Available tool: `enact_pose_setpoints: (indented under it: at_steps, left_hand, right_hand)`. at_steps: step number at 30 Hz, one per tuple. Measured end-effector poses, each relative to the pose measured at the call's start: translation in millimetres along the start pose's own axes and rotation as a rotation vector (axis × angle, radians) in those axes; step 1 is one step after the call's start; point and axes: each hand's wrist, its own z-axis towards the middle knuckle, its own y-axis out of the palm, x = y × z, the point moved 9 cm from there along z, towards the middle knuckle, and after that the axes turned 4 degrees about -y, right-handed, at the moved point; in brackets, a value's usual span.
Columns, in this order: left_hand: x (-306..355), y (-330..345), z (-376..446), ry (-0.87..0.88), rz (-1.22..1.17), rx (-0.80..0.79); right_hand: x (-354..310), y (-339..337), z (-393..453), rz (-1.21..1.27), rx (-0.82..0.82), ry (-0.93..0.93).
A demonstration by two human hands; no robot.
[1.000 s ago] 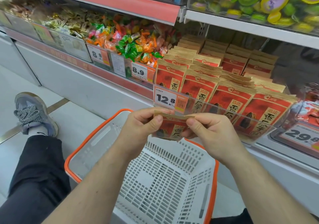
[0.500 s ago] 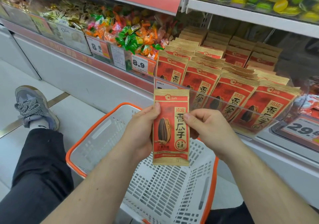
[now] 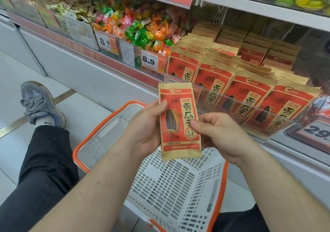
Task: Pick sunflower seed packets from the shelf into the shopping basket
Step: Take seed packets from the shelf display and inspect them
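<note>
Head view: left hand [image 3: 148, 130] and right hand [image 3: 221, 135] pinch one packet [image 3: 179, 121] by its side edges, thumbs on the front, upright above the basket [image 3: 100, 139], probably for label inspection; remaining packets [image 3: 250, 92] stand on the shelf, far right

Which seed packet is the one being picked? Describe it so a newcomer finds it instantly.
Find the white shopping basket with the orange rim. Directly above it, the left hand and right hand hold one red-and-gold sunflower seed packet upright. It is the only packet off the shelf; the rest stand behind the clear shelf guard.
</note>
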Motion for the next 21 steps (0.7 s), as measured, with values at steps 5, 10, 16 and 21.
enact_pose_setpoints:
  at_steps: [5,10,16,21]
  left_hand:
    - [1.2,-2.7,-0.4,0.01,0.009,-0.012]
    - [-1.1,-11.8,3.4,-0.031,0.001,0.03]
    - [-3.5,-13.1,6.4,-0.074,-0.008,0.041]
    - [-4.1,-14.6,5.3,-0.071,0.006,0.046]
  right_hand:
    - [2.5,7.3,-2.3,0.054,-0.107,0.041]
    - [5.5,16.7,-6.1,0.134,-0.234,0.081]
    - [9.7,17.9,-4.7,0.265,-0.245,0.129]
    - [9.6,20.5,-4.8,0.238,-0.233,0.138]
